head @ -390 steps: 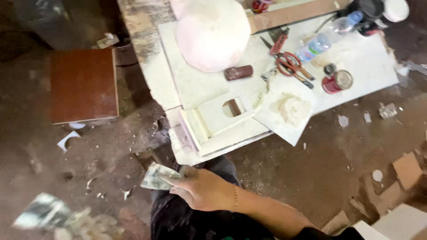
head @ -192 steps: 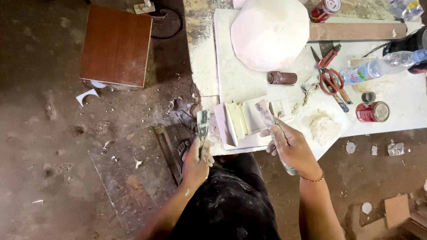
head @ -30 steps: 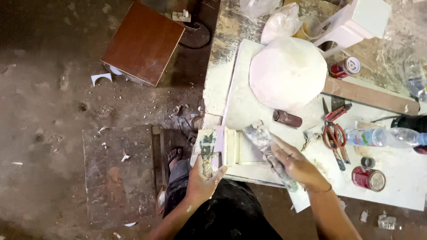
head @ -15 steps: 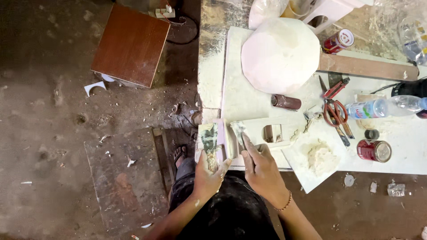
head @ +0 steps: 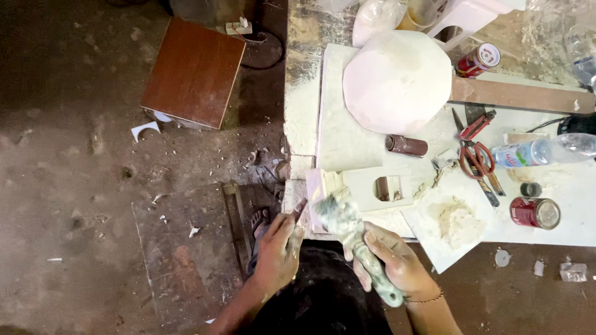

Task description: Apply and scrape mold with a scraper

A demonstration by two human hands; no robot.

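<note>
head view looks straight down on a low white dust-covered table (head: 347,142) and the dirt floor (head: 81,186) beside it. right hand (head: 391,260) is wrapped around the handle of a plaster-caked paintbrush (head: 357,239), fingers closed on it, the blurred bristle end lying over the near edge of a flat white board with a small rectangular cut-out (head: 379,189). left hand (head: 277,248) is closed around a small flat blade-like tool (head: 299,208) whose tip touches the left end of the same board; what kind of tool it is cannot be told. just right of the board lies a white sheet with a heap of pale putty (head: 456,223). farther back on the table sit a big white many-sided dome (head: 397,80), a short brown cylinder (head: 406,146), red-handled scissors (head: 475,152), a clear plastic bottle lying on its side (head: 543,150) and a red tin can (head: 535,213). a brown wooden box (head: 194,73) stands on the floor, well apart from the hands.
</note>
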